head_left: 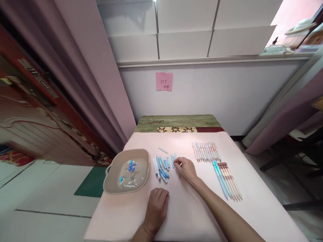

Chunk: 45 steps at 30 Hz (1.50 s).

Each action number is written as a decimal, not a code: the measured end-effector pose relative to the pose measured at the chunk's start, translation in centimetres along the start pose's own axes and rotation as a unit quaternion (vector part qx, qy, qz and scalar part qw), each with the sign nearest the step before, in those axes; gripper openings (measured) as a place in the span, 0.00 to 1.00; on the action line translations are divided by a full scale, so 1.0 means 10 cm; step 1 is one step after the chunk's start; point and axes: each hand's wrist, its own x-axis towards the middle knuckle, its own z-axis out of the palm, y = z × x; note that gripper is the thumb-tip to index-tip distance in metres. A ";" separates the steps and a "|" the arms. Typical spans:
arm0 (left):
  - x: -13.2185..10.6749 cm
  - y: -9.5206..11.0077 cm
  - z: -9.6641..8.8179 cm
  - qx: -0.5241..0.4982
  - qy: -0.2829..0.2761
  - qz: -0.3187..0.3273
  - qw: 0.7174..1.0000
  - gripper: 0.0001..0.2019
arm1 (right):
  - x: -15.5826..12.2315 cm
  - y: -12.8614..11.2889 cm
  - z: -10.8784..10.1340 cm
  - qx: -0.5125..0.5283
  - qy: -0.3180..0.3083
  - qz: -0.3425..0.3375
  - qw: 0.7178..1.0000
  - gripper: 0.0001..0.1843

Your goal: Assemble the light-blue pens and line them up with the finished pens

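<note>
My right hand [186,168] is over the table's middle, thumb and fingertips pinched at a short pair of pale blue pen barrels [172,160]; the fingers partly hide the one they grip. My left hand [156,204] rests on the table near the front, fingers curled together, with nothing visible in it. Between the hands and the basin lies a loose group of blue pen parts [164,173], beside slim white pen refills [155,168] with dark tips. A single pale barrel [163,150] lies apart, farther back.
At left stands a beige basin [114,183] holding small blue parts [131,166] and white bits. On the right are a row of clear pens [206,152], two blue pens [222,183] and several brown-topped pens [230,183]. The pink-covered table [191,215] meets a wall behind.
</note>
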 end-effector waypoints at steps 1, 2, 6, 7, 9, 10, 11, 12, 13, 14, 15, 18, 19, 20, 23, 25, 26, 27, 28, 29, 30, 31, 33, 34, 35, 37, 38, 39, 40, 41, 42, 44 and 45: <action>-0.01 0.01 0.01 0.002 -0.006 -0.002 1.000 0.08 | 0.04 -0.08 0.04 -0.007 -0.009 -0.007 1.000 0.11; -0.01 0.02 0.01 0.005 -0.012 0.000 1.000 0.08 | 0.07 -0.17 0.09 -0.015 -0.019 -0.015 1.000 0.10; -0.01 0.03 0.02 0.026 -0.015 0.029 0.999 0.08 | 0.11 -0.52 0.35 -0.062 -0.060 -0.030 0.996 0.09; -0.01 0.03 0.02 0.028 -0.010 0.035 0.999 0.08 | 0.11 -0.59 0.42 -0.075 -0.069 -0.030 0.994 0.10; -0.02 0.02 0.02 0.026 -0.001 0.037 0.999 0.08 | 0.11 -0.70 0.54 -0.100 -0.083 -0.024 0.991 0.12; -0.03 0.02 0.02 0.021 0.001 0.037 0.999 0.08 | 0.11 -0.74 0.58 -0.112 -0.088 -0.019 0.990 0.13; -0.03 0.02 0.02 0.016 0.003 0.035 0.999 0.08 | 0.11 -0.77 0.62 -0.122 -0.092 -0.014 0.988 0.13; -0.04 0.01 0.01 0.011 0.003 0.035 0.999 0.08 | 0.12 -0.79 0.64 -0.131 -0.095 -0.009 0.987 0.12; -0.04 0.01 0.01 0.007 0.002 0.035 0.999 0.08 | 0.12 -0.80 0.66 -0.138 -0.098 -0.002 0.986 0.12; -0.04 0.01 0.00 0.003 0.001 0.035 0.999 0.08 | 0.13 -0.80 0.67 -0.143 -0.099 0.004 0.985 0.11; -0.04 0.01 -0.01 -0.001 0.000 0.034 0.999 0.08 | 0.14 -0.80 0.68 -0.146 -0.100 0.010 0.984 0.10; -0.04 0.00 -0.01 -0.013 -0.001 0.024 1.000 0.08 | 0.14 -0.78 0.68 -0.147 -0.093 0.031 0.984 0.10; -0.04 -0.01 -0.01 -0.019 0.000 0.016 1.000 0.08 | 0.14 -0.77 0.67 -0.146 -0.088 0.038 0.985 0.10; -0.04 -0.01 -0.01 -0.030 0.002 0.006 1.000 0.08 | 0.13 -0.77 0.67 -0.142 -0.084 0.043 0.985 0.10; -0.02 -0.05 -0.03 -0.103 0.017 -0.047 0.993 0.09 | 0.11 -0.77 0.59 -0.125 -0.072 0.051 0.988 0.11; 0.00 -0.07 -0.07 -0.186 0.031 -0.114 0.975 0.08 | 0.06 -0.75 0.49 -0.108 -0.061 0.049 0.991 0.12; 0.02 -0.07 -0.09 -0.235 0.038 -0.158 0.958 0.07 | 0.02 -0.73 0.43 -0.100 -0.054 0.047 0.992 0.12; 0.04 -0.07 -0.12 -0.286 0.044 -0.208 0.935 0.07 | -0.03 -0.70 0.37 -0.087 -0.049 0.041 0.994 0.12; 0.07 -0.06 -0.14 -0.338 0.048 -0.261 0.903 0.09 | -0.09 -0.66 0.31 -0.076 -0.047 0.035 0.995 0.12; 0.10 -0.05 -0.16 -0.392 0.053 -0.312 0.864 0.12 | -0.17 -0.61 0.26 -0.056 -0.051 0.025 0.997 0.11; 0.13 -0.03 -0.17 -0.444 0.054 -0.356 0.820 0.15 | -0.26 -0.56 0.22 -0.007 -0.064 0.011 0.998 0.10; 0.16 -0.01 -0.17 -0.492 0.051 -0.389 0.777 0.17 | -0.36 -0.51 0.19 0.034 -0.073 0.004 0.997 0.11; 0.22 0.04 -0.15 -0.560 0.037 -0.426 0.709 0.19 | -0.54 -0.44 0.17 0.052 -0.063 0.008 0.997 0.09; 0.24 0.06 -0.13 -0.582 0.030 -0.434 0.687 0.19 | -0.63 -0.41 0.17 0.042 -0.055 0.010 0.998 0.08; 0.27 0.08 -0.12 -0.596 0.023 -0.439 0.672 0.18 | -0.69 -0.39 0.18 0.030 -0.045 0.009 0.998 0.07; 0.29 0.09 -0.10 -0.615 0.023 -0.452 0.646 0.16 | -0.77 -0.36 0.16 0.022 -0.043 -0.007 0.999 0.07; 0.30 0.09 -0.09 -0.619 0.028 -0.458 0.637 0.15 | -0.78 -0.34 0.14 0.032 -0.050 -0.020 0.998 0.06; 0.30 0.08 -0.09 -0.620 0.035 -0.466 0.631 0.15 | -0.76 -0.30 0.11 0.050 -0.059 -0.030 0.997 0.06; 0.30 0.07 -0.10 -0.615 0.044 -0.475 0.627 0.15 | -0.71 -0.26 0.07 0.070 -0.066 -0.034 0.995 0.06; 0.29 0.06 -0.11 -0.606 0.054 -0.486 0.627 0.16 | -0.63 -0.21 0.02 0.087 -0.063 -0.025 0.994 0.08; 0.29 0.05 -0.12 -0.597 0.062 -0.496 0.628 0.16 | -0.53 -0.15 -0.03 0.091 -0.045 -0.004 0.995 0.10; 0.27 0.06 -0.14 -0.583 0.070 -0.510 0.629 0.17 | -0.29 -0.03 -0.11 0.052 0.011 0.086 0.995 0.12; 0.27 0.07 -0.14 -0.581 0.070 -0.512 0.629 0.17 | -0.15 0.02 -0.13 0.038 0.022 0.106 0.993 0.12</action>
